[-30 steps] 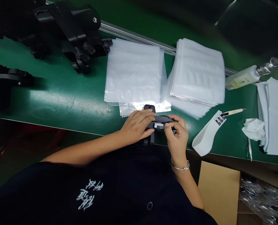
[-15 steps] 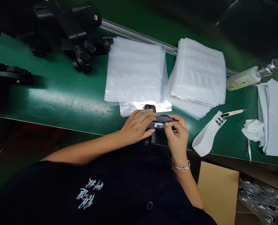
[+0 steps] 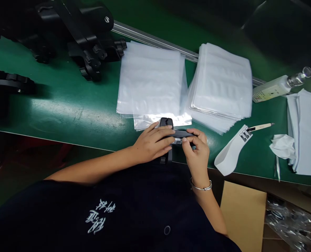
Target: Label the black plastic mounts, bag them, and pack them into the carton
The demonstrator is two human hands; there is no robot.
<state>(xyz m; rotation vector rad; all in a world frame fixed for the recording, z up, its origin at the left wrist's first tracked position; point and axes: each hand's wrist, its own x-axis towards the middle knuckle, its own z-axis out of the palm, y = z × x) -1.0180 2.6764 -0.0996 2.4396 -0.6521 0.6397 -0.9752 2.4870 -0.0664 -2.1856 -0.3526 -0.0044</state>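
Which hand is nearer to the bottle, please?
Right. The right hand is below and left of the bottle in the picture; the left hand is farther left.

The black part (image 3: 182, 133) looks like matt plastic, its label (image 3: 177, 140) smooth. The green surface (image 3: 66, 119) is smooth and glossy, scuffed in places. Both bag stacks (image 3: 151, 80) (image 3: 223, 78) are filmy, shiny plastic. The white piece (image 3: 229, 154) seems smooth plastic; the bangle (image 3: 205, 188) is polished metal, the shirt (image 3: 134, 203) matt cloth, the board (image 3: 242, 213) matt cardboard.

On the table (image 3: 87, 122), two bag stacks (image 3: 221, 80) lie behind the part (image 3: 181, 134), left of the bottle (image 3: 269, 89).
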